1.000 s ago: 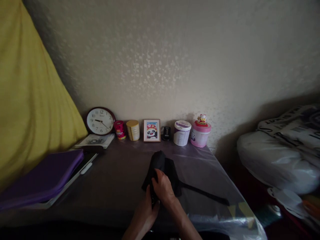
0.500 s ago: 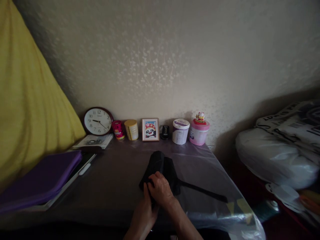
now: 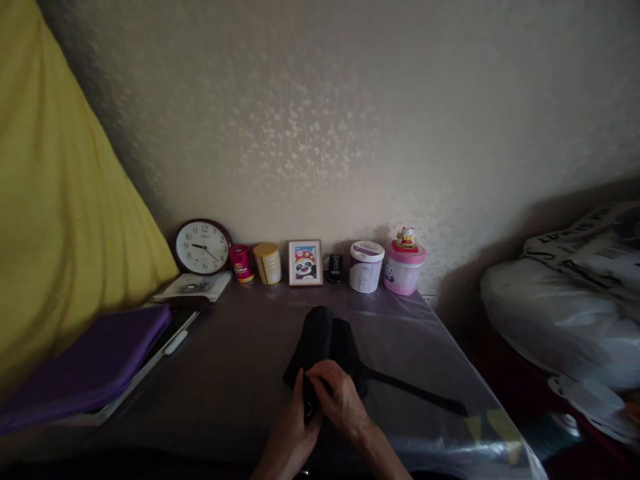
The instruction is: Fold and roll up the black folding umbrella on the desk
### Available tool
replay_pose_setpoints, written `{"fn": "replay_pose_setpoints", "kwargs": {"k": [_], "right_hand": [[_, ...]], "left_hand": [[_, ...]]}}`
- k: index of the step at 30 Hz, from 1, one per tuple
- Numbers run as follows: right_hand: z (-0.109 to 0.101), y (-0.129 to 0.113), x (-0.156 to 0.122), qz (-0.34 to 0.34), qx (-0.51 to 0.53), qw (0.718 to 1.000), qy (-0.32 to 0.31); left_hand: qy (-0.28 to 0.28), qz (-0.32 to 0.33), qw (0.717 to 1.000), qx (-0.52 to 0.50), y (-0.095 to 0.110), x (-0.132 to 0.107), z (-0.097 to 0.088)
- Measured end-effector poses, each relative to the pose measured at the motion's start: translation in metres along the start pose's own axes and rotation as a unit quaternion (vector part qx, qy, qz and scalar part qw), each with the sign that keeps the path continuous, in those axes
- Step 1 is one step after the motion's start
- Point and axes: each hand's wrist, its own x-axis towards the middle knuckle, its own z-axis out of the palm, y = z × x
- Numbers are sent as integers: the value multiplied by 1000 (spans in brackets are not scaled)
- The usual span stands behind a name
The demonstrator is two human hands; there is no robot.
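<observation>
A black folded umbrella (image 3: 323, 339) lies on the dark table (image 3: 235, 373), its black strap (image 3: 415, 393) trailing to the right. Both my hands meet at its near end. My left hand (image 3: 293, 433) is wrapped around the near end from the left and below. My right hand (image 3: 340, 400) lies over the top with its fingers curled onto the black fabric. The part under my hands is hidden.
Along the wall stand a round clock (image 3: 203, 247), a red tin (image 3: 241, 263), a yellow tin (image 3: 267, 263), a framed panda picture (image 3: 305, 263), a white tub (image 3: 366, 266) and a pink tub (image 3: 404, 268). A purple folder (image 3: 85, 360) lies left; plastic-wrapped bundles (image 3: 555, 320) sit right.
My hands have stayed on the near end of the black thing, shifting slightly on it. The view has dropped and swayed a little.
</observation>
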Motion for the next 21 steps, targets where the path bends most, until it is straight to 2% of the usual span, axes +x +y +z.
{"fn": "replay_pose_setpoints", "kwargs": {"k": [2,4,7,10,14,16,19,21], "right_hand": [[-1,13,2,16,9,999,39],[4,29,9,9,-20,998,53],[16,52,27,-21,-82,996,39],[24,68,53,-21,-135,991,16],[22,80,86,19,-190,982,-6],[19,85,95,59,-215,975,16],[18,89,90,122,-229,963,70],[21,88,79,139,-230,961,69]], "left_hand": [[-3,13,1000,-8,-3,0,2],[-6,11,1000,-2,-5,0,3],[-7,9,1000,6,-6,0,4],[-4,16,1000,11,-5,1,4],[-8,20,1000,8,-4,1,3],[-16,14,1000,10,-4,2,3],[-26,-3,998,49,-4,4,4],[-38,-12,995,92,-1,6,6]]}}
